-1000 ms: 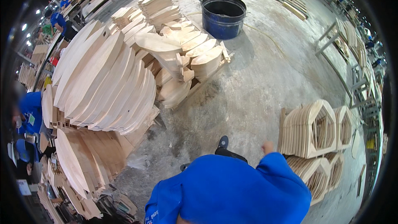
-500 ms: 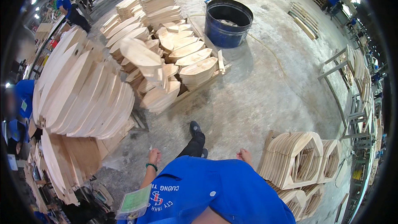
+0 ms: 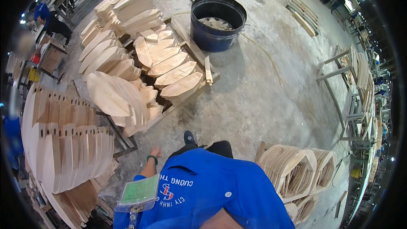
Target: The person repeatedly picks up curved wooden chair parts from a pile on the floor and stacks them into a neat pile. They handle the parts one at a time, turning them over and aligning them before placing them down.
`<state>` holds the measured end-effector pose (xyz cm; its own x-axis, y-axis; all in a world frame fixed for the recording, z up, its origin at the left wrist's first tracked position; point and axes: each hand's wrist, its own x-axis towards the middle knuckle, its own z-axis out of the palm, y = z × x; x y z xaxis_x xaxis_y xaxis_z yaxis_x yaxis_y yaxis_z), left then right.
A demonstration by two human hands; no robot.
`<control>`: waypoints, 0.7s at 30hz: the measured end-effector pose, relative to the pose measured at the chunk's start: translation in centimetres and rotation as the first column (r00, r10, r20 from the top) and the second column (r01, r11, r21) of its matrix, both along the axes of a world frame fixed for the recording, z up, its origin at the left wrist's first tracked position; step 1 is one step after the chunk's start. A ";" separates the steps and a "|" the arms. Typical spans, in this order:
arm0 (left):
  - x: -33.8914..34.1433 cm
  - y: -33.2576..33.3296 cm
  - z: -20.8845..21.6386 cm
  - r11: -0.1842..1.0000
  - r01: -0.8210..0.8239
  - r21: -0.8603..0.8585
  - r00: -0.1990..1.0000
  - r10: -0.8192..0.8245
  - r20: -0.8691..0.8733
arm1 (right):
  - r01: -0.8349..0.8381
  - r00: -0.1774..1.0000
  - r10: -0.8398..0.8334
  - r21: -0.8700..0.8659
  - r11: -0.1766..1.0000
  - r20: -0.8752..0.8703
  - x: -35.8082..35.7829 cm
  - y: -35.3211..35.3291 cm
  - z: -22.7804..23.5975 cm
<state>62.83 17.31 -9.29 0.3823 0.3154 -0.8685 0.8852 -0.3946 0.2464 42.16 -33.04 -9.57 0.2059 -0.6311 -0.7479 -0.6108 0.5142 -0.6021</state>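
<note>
Right hand has left view; left hand (image 3: 155, 152) hangs beside the metal frame (image 3: 134, 148).

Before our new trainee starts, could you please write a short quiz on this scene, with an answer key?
1. Multiple choice: what lies inside the round dark tub?
a) coiled rope
b) pale loose pieces
c) folded blue cloth

2. True or false: the left hand is gripping the tub's rim.

3. Fill in the sides of the picture: the slotted wooden boards stand toward the ___, the stacked polygonal frames toward the ___.

Key:
1. b
2. False; the hand is well apart from the tub.
3. left, right
</note>
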 end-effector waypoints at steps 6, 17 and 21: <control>14.2 -10.8 -1.8 0.953 -0.051 -0.300 0.850 0.199 0.488 | -0.076 0.997 0.074 0.047 0.996 0.036 6.9 -7.3 -0.6; 20.9 -26.8 -2.6 0.945 -0.132 -0.301 0.867 0.257 0.426 | -0.865 0.216 0.805 -0.490 -0.104 -0.553 18.3 -35.2 -4.2; 20.5 -30.9 -2.4 0.968 -0.155 -0.196 0.891 0.223 0.395 | -0.708 0.621 0.751 -0.569 0.417 -0.222 27.2 -47.2 0.3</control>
<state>83.32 -13.59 -11.69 0.6618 0.2921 -0.6904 0.7452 -0.1566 0.6481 69.34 -80.20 -9.23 0.8253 -0.4910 -0.2788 -0.5423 -0.5519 -0.6335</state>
